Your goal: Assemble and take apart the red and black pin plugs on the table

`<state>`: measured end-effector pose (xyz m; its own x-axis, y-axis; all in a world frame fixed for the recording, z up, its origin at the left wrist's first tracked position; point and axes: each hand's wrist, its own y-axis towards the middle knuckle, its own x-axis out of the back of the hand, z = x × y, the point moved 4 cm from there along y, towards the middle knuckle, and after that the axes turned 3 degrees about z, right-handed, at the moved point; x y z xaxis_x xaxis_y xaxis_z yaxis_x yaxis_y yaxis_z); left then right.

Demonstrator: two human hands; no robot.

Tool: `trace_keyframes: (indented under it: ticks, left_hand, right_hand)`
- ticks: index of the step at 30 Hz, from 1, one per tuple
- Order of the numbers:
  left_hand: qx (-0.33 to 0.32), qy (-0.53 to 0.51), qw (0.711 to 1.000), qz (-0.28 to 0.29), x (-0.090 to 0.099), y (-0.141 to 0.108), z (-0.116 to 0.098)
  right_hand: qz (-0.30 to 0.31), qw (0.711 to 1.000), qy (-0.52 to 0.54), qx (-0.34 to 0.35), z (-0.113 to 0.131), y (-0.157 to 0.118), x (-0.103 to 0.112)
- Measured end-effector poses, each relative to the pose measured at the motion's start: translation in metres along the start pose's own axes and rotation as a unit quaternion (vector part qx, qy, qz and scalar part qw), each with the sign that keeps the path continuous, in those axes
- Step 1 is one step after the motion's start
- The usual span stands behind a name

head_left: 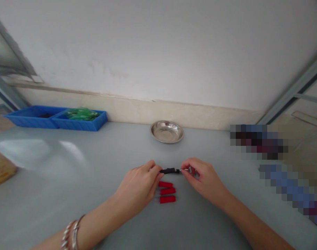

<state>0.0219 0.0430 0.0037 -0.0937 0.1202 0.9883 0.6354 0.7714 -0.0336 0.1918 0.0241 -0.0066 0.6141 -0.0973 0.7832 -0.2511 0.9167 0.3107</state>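
Observation:
My left hand (141,182) is closed, pinching the left end of a slim black rod-shaped piece (170,171) just above the table. At its right end, my right hand (202,177) pinches a small shiny metal piece (186,169). Whether the metal piece is joined to the black one, I cannot tell. Something reddish shows between the right fingers, mostly hidden. Beneath the black piece lie three red handles, an upper one (165,184), a middle one (168,191) and a lower one (168,199). Thin shafts seem to extend leftward from them, partly behind my left hand.
A round steel dish (166,140) stands near the wall. At the back left, a blue two-part tray (77,125) holds green bundled material (82,114) and something dark. A yellowish round object (2,170) sits at the left edge. Pixelated patches cover the right side.

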Motion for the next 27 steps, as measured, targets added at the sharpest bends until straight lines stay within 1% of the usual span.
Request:
trace_keyframes:
  ticks: [3,7,11,16,22,27]
  left_hand:
    - [0.008,0.024,1.0,0.004,0.0004,-0.0001,0.0]
    - [0.012,0.058,0.998,0.011,0.0012,0.0001,-0.0001]
    - [0.01,0.082,0.996,0.014,0.0009,0.0004,0.0003]
    - [0.009,0.088,0.996,0.012,-0.0013,0.0004,0.001]
    - [0.001,0.084,0.996,0.013,-0.0008,0.0,0.0006]
    - [0.003,0.082,0.996,0.025,-0.0003,0.0003,0.0002]
  right_hand:
    - [0.005,1.0,-0.016,-0.013,-0.0004,0.0004,0.0007]
    - [0.006,0.998,-0.021,-0.052,-0.0039,0.0009,0.0018]
    - [0.036,0.996,-0.028,-0.082,-0.0071,0.0005,0.0]
    - [0.087,0.987,-0.082,-0.103,-0.0055,-0.0011,-0.002]
    - [0.1,0.975,-0.153,-0.124,-0.006,-0.0017,-0.002]
    - [0.128,0.964,-0.191,-0.13,-0.0057,-0.0011,-0.0048]
